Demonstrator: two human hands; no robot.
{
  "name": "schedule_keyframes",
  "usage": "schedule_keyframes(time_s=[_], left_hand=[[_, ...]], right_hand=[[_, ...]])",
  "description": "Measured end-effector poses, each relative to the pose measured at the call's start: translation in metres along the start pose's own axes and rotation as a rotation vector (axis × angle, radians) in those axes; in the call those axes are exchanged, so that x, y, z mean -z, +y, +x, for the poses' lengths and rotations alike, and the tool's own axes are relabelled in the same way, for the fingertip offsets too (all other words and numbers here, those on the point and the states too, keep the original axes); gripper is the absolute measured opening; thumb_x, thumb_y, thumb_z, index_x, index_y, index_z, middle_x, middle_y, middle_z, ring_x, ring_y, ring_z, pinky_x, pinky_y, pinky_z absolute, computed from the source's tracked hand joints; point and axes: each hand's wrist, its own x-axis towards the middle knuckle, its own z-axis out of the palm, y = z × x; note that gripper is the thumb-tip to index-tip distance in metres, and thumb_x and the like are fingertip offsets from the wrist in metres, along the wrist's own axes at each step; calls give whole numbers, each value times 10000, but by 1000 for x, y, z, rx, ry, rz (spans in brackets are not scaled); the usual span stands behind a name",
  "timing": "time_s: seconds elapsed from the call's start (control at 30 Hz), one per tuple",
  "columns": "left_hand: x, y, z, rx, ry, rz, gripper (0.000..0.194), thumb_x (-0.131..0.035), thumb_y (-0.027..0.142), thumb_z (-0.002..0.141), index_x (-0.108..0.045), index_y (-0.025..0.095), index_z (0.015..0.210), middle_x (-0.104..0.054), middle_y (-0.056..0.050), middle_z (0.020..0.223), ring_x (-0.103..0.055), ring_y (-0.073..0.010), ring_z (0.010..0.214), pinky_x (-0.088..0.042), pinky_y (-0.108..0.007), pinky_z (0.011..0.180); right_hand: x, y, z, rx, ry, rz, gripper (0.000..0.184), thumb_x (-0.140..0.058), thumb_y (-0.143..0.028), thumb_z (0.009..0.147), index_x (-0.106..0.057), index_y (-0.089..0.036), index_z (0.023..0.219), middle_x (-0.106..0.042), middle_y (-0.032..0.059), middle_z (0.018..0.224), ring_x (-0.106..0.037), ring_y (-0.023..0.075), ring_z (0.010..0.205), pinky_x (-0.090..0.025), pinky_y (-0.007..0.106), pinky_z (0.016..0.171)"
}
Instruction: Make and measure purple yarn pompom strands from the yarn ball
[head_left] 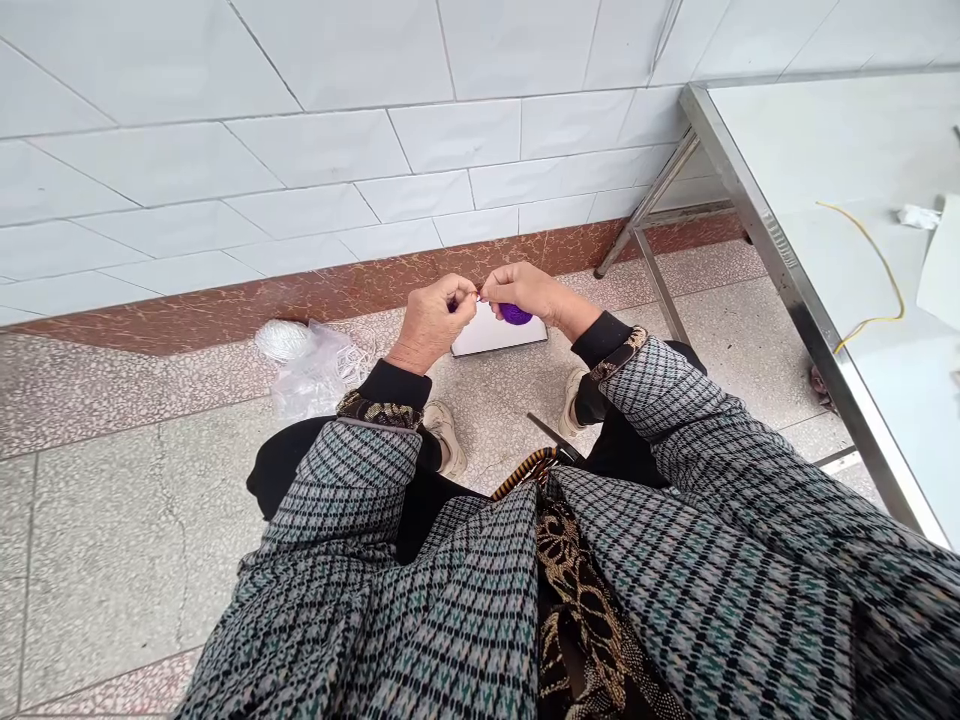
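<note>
My left hand (pixel 437 318) and my right hand (pixel 529 292) meet at the fingertips in front of me, above the floor. Both are closed in a pinch. What lies between the fingertips is too small to make out. Just under my right hand shows a purple ball of yarn (pixel 515 314), partly covered by the fingers. Below the hands is a flat white board or box (pixel 501 338) with a dark front edge. On my lap, a dark scissors-like blade (pixel 553 436) points forward beside a black-and-gold striped curved piece (pixel 525 472).
On the floor at left are a ball of white yarn (pixel 283 341), a clear plastic bag (pixel 307 382) and loose white strands (pixel 355 362). A metal-edged table (pixel 780 250) stands at right, with a yellow cord (pixel 885 265) on it. A tiled wall (pixel 457 140) rises ahead.
</note>
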Motion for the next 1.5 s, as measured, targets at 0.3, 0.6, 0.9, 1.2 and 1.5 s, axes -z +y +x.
schedule_keyframes(time_s=[0.3, 0.6, 0.9, 1.2, 1.5], left_hand=[[-3, 4, -1, 284, -116, -302, 297, -610, 142, 786, -550, 204, 502, -602, -29, 475, -528, -108, 395, -390, -183, 417], [-5, 8, -3, 561, -193, -649, 227, -668, 204, 664, -475, 229, 546, -451, 23, 413, -510, -130, 336, -444, -217, 343], [3, -1, -1, 575, -176, -688, 383, -754, 291, 776, -443, 239, 557, -389, 52, 409, -498, -115, 335, -423, -193, 348], [-1, 2, -7, 364, -247, -482, 204, -819, 248, 763, -715, 157, 614, -544, 2, 447, -517, -96, 376, -390, -177, 395], [-6, 1, -2, 237, 71, -687, 431, -825, 257, 849, -525, 204, 544, -441, 57, 463, -522, -85, 431, -448, -190, 469]], right_hand=[[14, -4, -8, 175, -71, -332, 243, -644, 15, 980, -633, -132, 787, -614, -31, 677, -519, 88, 656, -390, 224, 650], [25, -6, -13, 209, -233, -367, 244, -627, 42, 990, -662, -112, 804, -597, -35, 673, -498, 72, 627, -364, 214, 624], [21, -1, -13, 202, -324, -46, 257, -553, 33, 927, -625, -130, 742, -623, -30, 620, -547, 62, 583, -430, 159, 608], [15, 2, -12, 163, -125, -154, 270, -563, 55, 880, -599, -143, 699, -595, -44, 593, -503, 66, 574, -404, 171, 596], [5, -2, -9, 142, -5, -136, 303, -515, 67, 895, -547, -168, 706, -573, -31, 616, -516, 106, 605, -401, 217, 625]])
